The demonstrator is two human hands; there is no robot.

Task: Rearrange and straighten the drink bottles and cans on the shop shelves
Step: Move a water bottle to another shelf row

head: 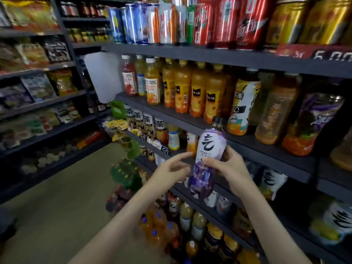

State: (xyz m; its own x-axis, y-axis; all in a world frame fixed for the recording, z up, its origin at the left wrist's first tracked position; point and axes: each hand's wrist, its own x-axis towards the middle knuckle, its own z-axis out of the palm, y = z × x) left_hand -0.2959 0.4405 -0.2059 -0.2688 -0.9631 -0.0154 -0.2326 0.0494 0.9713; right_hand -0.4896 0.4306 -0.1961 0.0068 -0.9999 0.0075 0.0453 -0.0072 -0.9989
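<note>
While held clear of shelves, tilted, cap uppermost, purple bottle sat in right hand, fingers curled round its waist; left hand lay just beside, fingers spread, contact unclear. Judged best: steady base, face label outward, stand upright beside purple-labelled bottle on juice shelf.

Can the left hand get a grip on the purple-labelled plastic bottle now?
Probably yes: the left hand is open beside the purple-labelled plastic bottle, nothing between; the right hand holds its other side.
</note>
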